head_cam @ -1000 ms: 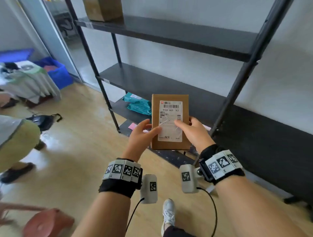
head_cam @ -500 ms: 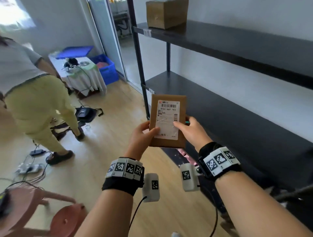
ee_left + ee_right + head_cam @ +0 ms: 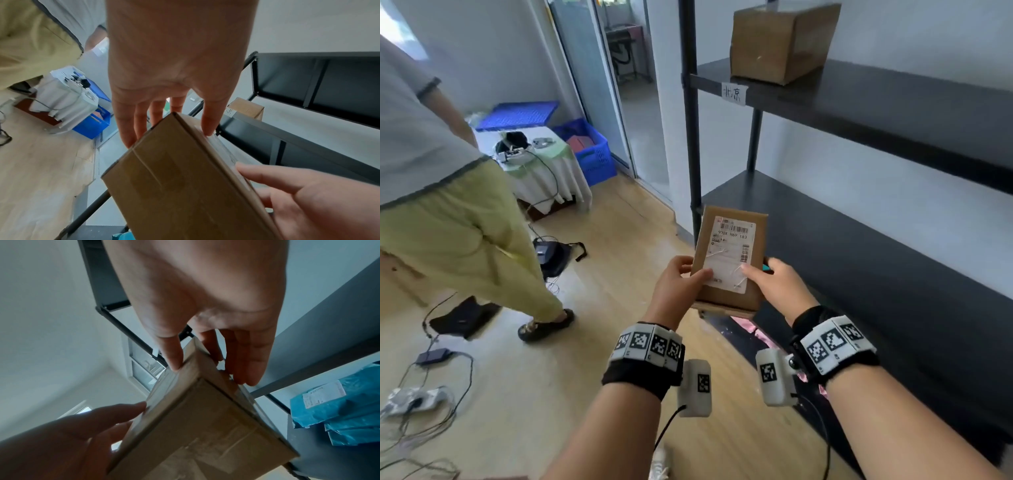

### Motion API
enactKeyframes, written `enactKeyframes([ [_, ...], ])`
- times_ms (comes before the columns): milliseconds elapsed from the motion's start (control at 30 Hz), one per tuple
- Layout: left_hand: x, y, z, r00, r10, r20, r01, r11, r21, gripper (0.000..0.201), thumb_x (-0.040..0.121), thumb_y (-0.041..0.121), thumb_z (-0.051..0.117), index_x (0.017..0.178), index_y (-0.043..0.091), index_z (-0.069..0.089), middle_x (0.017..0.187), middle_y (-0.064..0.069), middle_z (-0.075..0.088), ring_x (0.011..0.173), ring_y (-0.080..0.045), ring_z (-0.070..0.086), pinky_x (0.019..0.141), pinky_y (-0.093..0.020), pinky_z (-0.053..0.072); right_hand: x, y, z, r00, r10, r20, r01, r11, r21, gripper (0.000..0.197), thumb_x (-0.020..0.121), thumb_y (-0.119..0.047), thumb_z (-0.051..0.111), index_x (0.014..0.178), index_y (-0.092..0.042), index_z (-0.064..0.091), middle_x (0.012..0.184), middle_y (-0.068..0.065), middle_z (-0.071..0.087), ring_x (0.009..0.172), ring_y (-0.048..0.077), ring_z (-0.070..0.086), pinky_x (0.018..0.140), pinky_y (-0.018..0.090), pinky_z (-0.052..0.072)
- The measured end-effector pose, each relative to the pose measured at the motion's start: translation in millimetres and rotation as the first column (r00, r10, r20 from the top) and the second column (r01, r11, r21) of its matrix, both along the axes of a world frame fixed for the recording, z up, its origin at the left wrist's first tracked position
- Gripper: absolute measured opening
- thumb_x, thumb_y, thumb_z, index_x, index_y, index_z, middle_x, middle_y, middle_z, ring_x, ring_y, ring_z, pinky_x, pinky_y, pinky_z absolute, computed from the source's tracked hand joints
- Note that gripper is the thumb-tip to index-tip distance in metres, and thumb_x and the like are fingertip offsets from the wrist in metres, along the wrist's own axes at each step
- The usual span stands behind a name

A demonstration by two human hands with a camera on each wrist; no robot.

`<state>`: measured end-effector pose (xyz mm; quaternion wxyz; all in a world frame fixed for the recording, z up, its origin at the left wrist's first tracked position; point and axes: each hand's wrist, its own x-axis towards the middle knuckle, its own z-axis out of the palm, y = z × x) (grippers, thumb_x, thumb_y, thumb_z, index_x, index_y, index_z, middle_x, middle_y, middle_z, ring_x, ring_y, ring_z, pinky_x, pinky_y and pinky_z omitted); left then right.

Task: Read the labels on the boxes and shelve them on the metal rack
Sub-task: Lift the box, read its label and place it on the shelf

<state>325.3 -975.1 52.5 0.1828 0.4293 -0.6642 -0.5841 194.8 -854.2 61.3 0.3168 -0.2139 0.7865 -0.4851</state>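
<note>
a flat cardboard box is held upright in front of the metal rack, its white label turned toward the wearer. it is gripped from both sides: the left hand and the right hand are each clamped on it, thumb on the label, fingers behind. a larger box is seen on the rack's upper shelf, above a handwritten tag. blue parcels are seen on a lower shelf.
</note>
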Motion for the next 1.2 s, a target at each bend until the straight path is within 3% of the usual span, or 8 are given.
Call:
enactKeyframes([
  [100, -9.7, -49.8, 1.1, 0.992, -0.103, 0.068, 0.106, 0.994, -0.036, 0.05, 0.086, 0.031, 0.07, 0.133, 0.021, 0.058, 0.119, -0.007, 0.065, 0.106, -0.022, 0.066, 0.091, -0.04, 0.057, 1.1, -40.9, -5.4, 0.996, -0.089, 0.033, 0.088, 0.995, 0.04, 0.028, 0.094, -0.036, 0.059, 0.116, -0.021, 0.062, 0.101, -0.005, 0.071, 0.09, 0.011, 0.068, 0.08, 0.029, 0.055],
  [267, -40.6, -124.9, 7.9, 0.954, -0.276, 0.121, 0.287, 0.954, -0.082, 0.045, 0.091, 0.031, 0.065, 0.134, 0.021, 0.06, 0.103, 0.001, 0.069, 0.09, -0.013, 0.067, 0.08, -0.028, 0.054, -7.5, -96.5, -15.4, 0.962, -0.266, 0.058, 0.264, 0.964, 0.038, 0.033, 0.088, -0.044, 0.063, 0.113, -0.022, 0.062, 0.107, -0.004, 0.072, 0.096, 0.015, 0.068, 0.091, 0.042, 0.055],
  [400, -71.4, -155.8, 4.8, 0.93, -0.341, 0.14, 0.349, 0.936, -0.037, 0.05, 0.088, 0.034, 0.066, 0.137, 0.024, 0.058, 0.114, 0.001, 0.073, 0.103, -0.017, 0.068, 0.097, -0.041, 0.054, -25.9, -118.4, -18.2, 0.932, -0.358, 0.061, 0.356, 0.934, 0.044, 0.04, 0.082, -0.041, 0.069, 0.114, -0.02, 0.056, 0.11, -0.004, 0.067, 0.1, 0.017, 0.065, 0.093, 0.043, 0.053],
  [467, -93.0, -167.2, 0.0, 0.924, -0.356, 0.143, 0.361, 0.932, -0.015, 0.053, 0.087, 0.035, 0.067, 0.137, 0.02, 0.056, 0.12, 0.0, 0.07, 0.106, -0.019, 0.067, 0.098, -0.044, 0.053, -43.8, -128.9, -18.9, 0.916, -0.396, 0.058, 0.394, 0.918, 0.053, 0.043, 0.081, -0.04, 0.07, 0.115, -0.02, 0.053, 0.111, -0.003, 0.065, 0.103, 0.018, 0.063, 0.094, 0.043, 0.052],
  [600, -141.3, -185.8, -11.3, 0.927, -0.346, 0.141, 0.35, 0.937, 0.0, 0.041, 0.087, 0.033, 0.069, 0.121, 0.016, 0.055, 0.116, -0.004, 0.065, 0.1, -0.02, 0.063, 0.089, -0.037, 0.054, -86.5, -148.9, -25.6, 0.91, -0.412, 0.038, 0.41, 0.91, 0.06, 0.047, 0.08, -0.04, 0.071, 0.117, -0.018, 0.053, 0.11, -0.003, 0.064, 0.102, 0.018, 0.063, 0.093, 0.042, 0.052],
  [733, -189.1, -201.7, -18.8, 0.923, -0.358, 0.144, 0.358, 0.933, 0.026, 0.039, 0.085, 0.028, 0.071, 0.119, 0.015, 0.057, 0.118, -0.006, 0.066, 0.11, -0.032, 0.065, 0.092, -0.044, 0.053, -131.9, -165.8, -34.4, 0.9, -0.436, 0.031, 0.434, 0.9, 0.051, 0.048, 0.074, -0.045, 0.07, 0.112, -0.019, 0.055, 0.108, -0.002, 0.067, 0.101, 0.02, 0.064, 0.092, 0.047, 0.053],
  [967, -256.4, -218.7, -38.4, 0.901, -0.405, 0.155, 0.407, 0.913, 0.018, 0.054, 0.093, 0.026, 0.062, 0.144, 0.017, 0.049, 0.132, -0.003, 0.064, 0.113, -0.021, 0.064, 0.1, -0.038, 0.051, -194.0, -182.7, -49.5, 0.92, -0.392, -0.026, 0.391, 0.911, 0.13, 0.05, 0.079, -0.04, 0.067, 0.124, -0.021, 0.059, 0.12, -0.002, 0.067, 0.11, 0.022, 0.063, 0.096, 0.046, 0.052],
  [1200, -280.4, -229.9, -51.8, 0.843, -0.468, 0.263, 0.503, 0.861, -0.08, 0.056, 0.098, 0.026, 0.054, 0.152, 0.021, 0.04, 0.144, -0.002, 0.056, 0.126, -0.018, 0.056, 0.092, -0.023, 0.041, -217.7, -193.2, -65.4, 0.911, -0.402, -0.092, 0.412, 0.895, 0.17, 0.05, 0.083, -0.033, 0.068, 0.129, -0.017, 0.054, 0.125, -0.001, 0.065, 0.114, 0.024, 0.062, 0.097, 0.042, 0.05],
])
